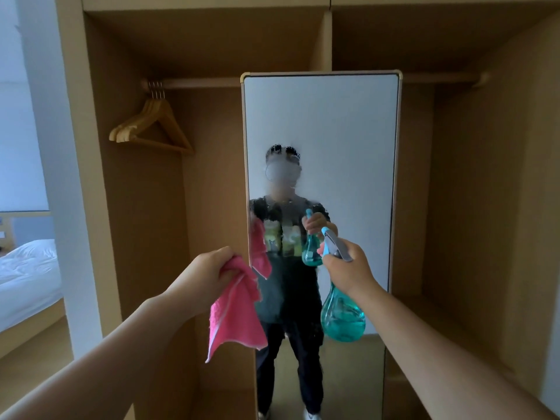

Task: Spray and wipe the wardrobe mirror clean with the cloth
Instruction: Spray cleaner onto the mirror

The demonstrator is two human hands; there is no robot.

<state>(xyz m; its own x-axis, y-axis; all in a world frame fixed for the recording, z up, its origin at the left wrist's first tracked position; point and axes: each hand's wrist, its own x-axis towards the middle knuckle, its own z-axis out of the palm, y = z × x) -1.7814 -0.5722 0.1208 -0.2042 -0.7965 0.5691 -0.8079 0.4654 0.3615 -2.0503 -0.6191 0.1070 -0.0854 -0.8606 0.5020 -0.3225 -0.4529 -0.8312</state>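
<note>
A tall wardrobe mirror (342,131) in a thin gold frame stands upright in the middle of the open wardrobe. Spray droplets blur its middle part, over the reflected person. My left hand (209,272) grips a pink cloth (236,316), which hangs down in front of the mirror's left edge. My right hand (348,269) holds a teal spray bottle (342,316) by its neck. The nozzle points at the glass, a short way from it.
Wooden wardrobe compartments (472,207) flank the mirror. Several wooden hangers (151,125) hang from the rail at upper left. A bed with white sheets (27,274) lies beyond the wardrobe's left side.
</note>
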